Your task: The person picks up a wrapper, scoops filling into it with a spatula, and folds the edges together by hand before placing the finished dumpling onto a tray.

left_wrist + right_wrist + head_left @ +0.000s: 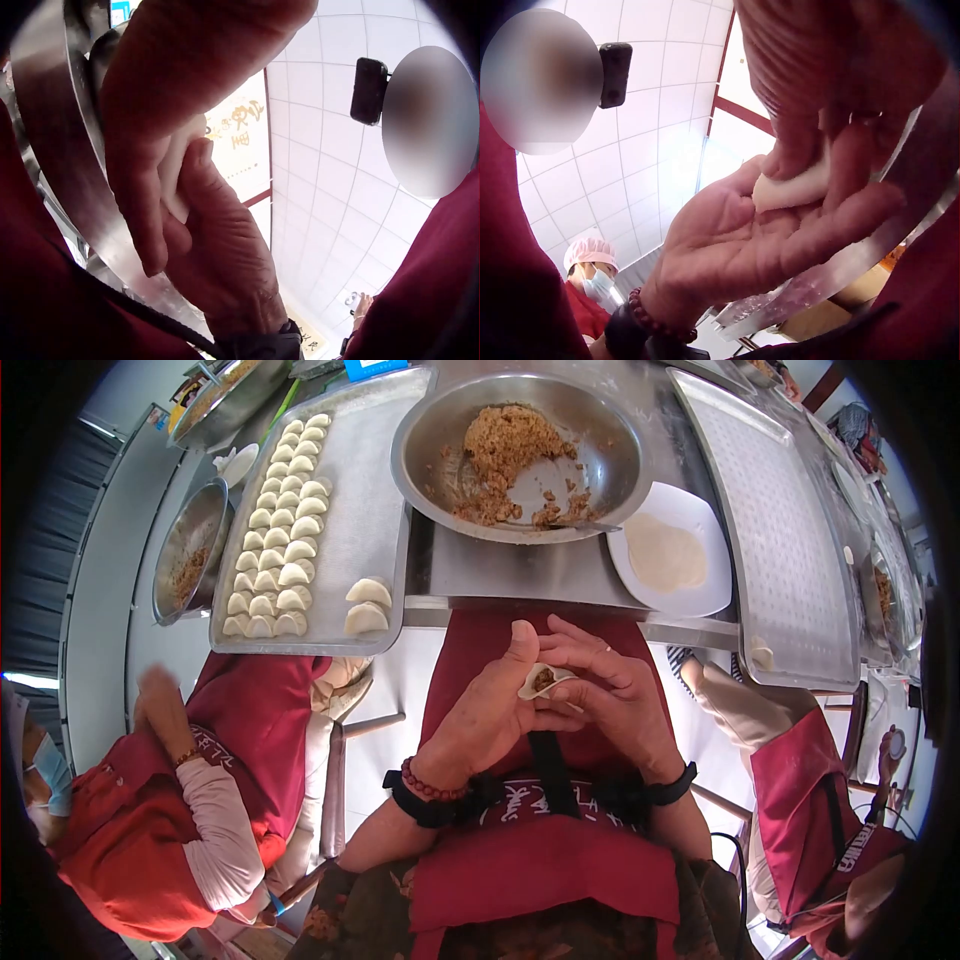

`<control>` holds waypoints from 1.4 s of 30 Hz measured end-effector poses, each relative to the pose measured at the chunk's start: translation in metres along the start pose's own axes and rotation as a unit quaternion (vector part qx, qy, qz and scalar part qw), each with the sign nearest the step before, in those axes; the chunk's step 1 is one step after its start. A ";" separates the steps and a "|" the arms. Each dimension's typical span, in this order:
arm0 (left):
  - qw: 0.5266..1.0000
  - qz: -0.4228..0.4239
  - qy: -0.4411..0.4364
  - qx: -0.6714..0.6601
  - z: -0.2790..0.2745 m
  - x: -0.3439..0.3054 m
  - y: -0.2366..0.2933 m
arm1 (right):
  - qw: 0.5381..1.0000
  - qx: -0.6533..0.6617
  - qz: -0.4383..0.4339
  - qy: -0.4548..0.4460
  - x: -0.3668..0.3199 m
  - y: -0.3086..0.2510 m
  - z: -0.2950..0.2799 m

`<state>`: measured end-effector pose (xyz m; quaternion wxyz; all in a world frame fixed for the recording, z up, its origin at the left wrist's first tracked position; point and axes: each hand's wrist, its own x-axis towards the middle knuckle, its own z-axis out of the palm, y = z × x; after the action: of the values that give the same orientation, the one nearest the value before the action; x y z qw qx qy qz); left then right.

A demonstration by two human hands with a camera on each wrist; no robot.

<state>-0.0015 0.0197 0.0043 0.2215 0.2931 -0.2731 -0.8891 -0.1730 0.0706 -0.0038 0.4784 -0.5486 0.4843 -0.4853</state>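
Note:
A half-folded dumpling (pixel 545 680), white wrapper with brown filling showing, is held between both hands above my red apron, just short of the steel table edge. My left hand (pixel 490 710), with a bead bracelet on its wrist, cradles it on its fingers with the thumb raised against the wrapper. My right hand (pixel 610 685) pinches the wrapper's edge from the other side. From the left wrist, the dumpling (pixel 178 176) shows as a white strip between the two hands. Seen from the right wrist, the dumpling (pixel 791 187) lies on the left fingers under the right fingertips.
A steel bowl (pixel 610 460) of brown filling stands ahead, with a white plate (pixel 690 505) of round wrappers to its right. A tray (pixel 370 510) at left holds rows of finished dumplings. A perforated tray (pixel 780 530) lies at right. People in red aprons sit on both sides.

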 end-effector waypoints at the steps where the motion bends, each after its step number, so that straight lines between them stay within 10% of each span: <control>1: 1.000 -0.001 -0.001 0.004 0.000 0.000 0.001 | 1.000 -0.001 0.000 0.003 0.000 0.002 0.000; 42: 0.994 0.014 -0.016 -0.109 -0.008 0.005 -0.005 | 0.995 0.037 -0.004 0.090 -0.001 0.013 0.010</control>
<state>-0.0017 0.0175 -0.0059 0.2601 0.2488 -0.1827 -0.9149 -0.1641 0.0712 -0.0174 0.4506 -0.4865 0.5055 -0.5521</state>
